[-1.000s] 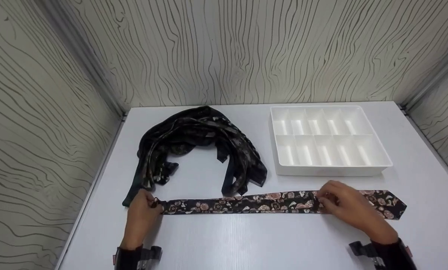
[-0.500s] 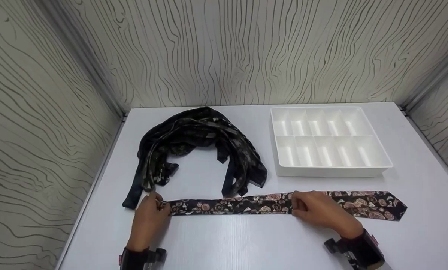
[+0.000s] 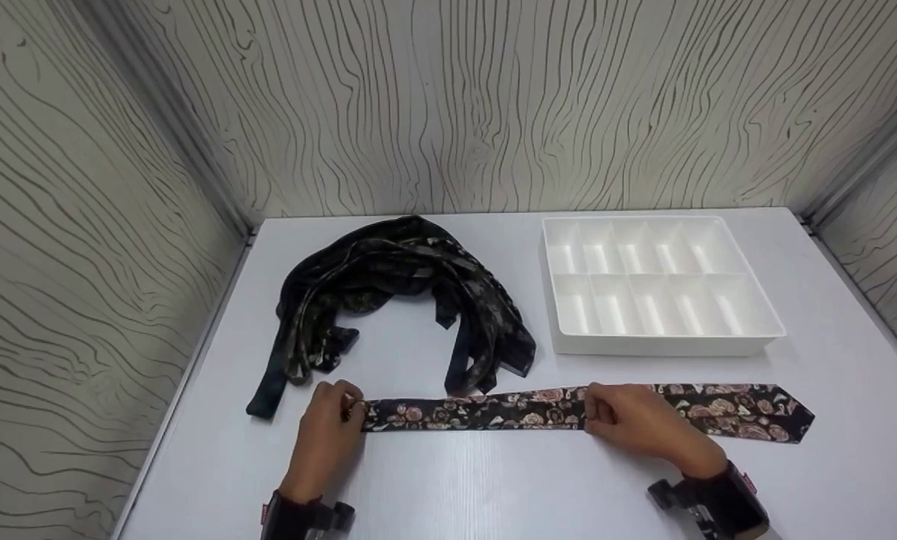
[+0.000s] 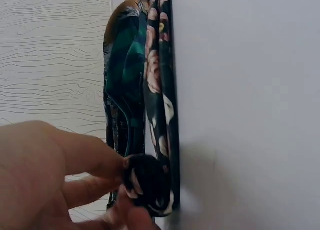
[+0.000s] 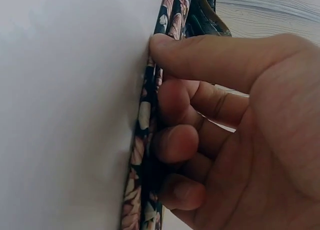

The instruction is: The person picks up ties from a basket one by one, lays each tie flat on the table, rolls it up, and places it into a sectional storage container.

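A dark necktie with pink and cream roses (image 3: 493, 411) lies stretched across the front of the table, its wide pointed end to the right. At its narrow end, my left hand (image 3: 327, 427) pinches a small rolled part of the tie; the roll (image 4: 147, 184) shows in the left wrist view between thumb and fingers. Farther right, my right hand (image 3: 647, 421) pinches the tie's edges partway along, thumb against curled fingers, as the right wrist view shows too. Behind the tie a heap of dark patterned neckties (image 3: 388, 259) lies in an arch.
A white box (image 3: 662, 345) with two rows of compartments stands at the back right of the white table (image 3: 448, 487). One dark tie end (image 3: 265, 394) trails from the heap toward the front left. Wood-grain panels (image 3: 448, 105) enclose the back and sides.
My left hand has moved right along the tie, with the narrow end rolling up and shortening. My right hand slid left along the tie, then stayed there.
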`<move>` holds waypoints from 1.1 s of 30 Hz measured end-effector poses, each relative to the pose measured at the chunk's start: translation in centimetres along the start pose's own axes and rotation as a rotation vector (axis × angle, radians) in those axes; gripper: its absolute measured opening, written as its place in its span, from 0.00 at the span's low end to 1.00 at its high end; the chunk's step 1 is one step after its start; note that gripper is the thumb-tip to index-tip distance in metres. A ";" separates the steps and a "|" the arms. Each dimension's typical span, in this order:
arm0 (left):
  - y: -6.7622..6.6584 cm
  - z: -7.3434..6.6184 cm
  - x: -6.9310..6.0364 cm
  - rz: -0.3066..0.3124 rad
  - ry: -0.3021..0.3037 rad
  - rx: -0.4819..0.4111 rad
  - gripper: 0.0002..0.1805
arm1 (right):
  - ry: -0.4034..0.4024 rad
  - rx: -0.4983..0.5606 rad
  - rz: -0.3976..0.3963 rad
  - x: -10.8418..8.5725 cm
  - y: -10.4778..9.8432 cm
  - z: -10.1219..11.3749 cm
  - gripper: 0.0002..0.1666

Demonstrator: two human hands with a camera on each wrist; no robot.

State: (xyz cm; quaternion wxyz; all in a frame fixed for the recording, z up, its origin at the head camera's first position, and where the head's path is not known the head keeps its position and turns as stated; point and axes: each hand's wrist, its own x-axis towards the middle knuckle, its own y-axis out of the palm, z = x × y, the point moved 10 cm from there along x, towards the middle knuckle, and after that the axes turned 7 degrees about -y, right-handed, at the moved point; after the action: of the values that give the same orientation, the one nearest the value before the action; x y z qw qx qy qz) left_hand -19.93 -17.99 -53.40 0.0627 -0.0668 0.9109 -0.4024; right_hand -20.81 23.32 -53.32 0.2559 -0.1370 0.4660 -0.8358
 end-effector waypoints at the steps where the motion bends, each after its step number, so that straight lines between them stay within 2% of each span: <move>1: 0.1 0.1 0.0 0.002 -0.021 0.007 0.07 | 0.005 -0.004 0.011 0.1 0.0 0.0 0.10; 4: 0.4 0.3 0.0 0.005 -0.068 0.019 0.11 | 0.013 -0.018 0.044 0.4 0.0 0.4 0.11; 6: 0.7 0.2 0.0 0.014 -0.077 0.011 0.09 | 0.006 -0.025 0.057 0.8 0.1 0.9 0.11; 10: 1.5 -0.8 0.1 0.031 -0.037 -0.038 0.10 | -0.031 0.011 0.061 1.9 0.7 2.2 0.08; 14: 2.2 -1.9 0.2 0.043 0.035 -0.069 0.14 | -0.070 0.028 0.072 2.9 1.6 3.3 0.08; 17: 2.6 -2.5 0.1 0.048 0.079 -0.074 0.10 | -0.070 0.024 0.072 3.2 2.0 3.5 0.10; 20: 2.7 -2.5 0.0 0.051 0.081 -0.072 0.03 | -0.066 0.024 0.069 3.3 2.0 3.5 0.10; 21: 2.7 -2.5 -0.1 0.046 0.086 -0.069 0.04 | -0.068 0.020 0.070 3.4 2.0 3.6 0.10; 28: 3.0 -2.1 -0.2 0.050 0.017 -0.005 0.11 | -0.095 -0.004 0.060 4.5 2.4 5.4 0.06; 30: 3.2 -2.5 -0.2 0.049 0.030 -0.010 0.11 | -0.121 -0.002 0.052 5.2 2.8 6.6 0.04; 33: 3.6 -3.4 -0.3 0.040 0.088 -0.040 0.15 | -0.174 0.011 0.046 6.2 3.9 8.5 0.05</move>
State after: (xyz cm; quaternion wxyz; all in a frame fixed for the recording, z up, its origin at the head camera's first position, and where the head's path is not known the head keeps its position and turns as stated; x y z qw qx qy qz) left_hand -20.46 -13.05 -53.79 0.0293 -0.0320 0.9218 -0.3852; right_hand -20.80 12.18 -52.17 0.3153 -0.1969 0.4406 -0.8171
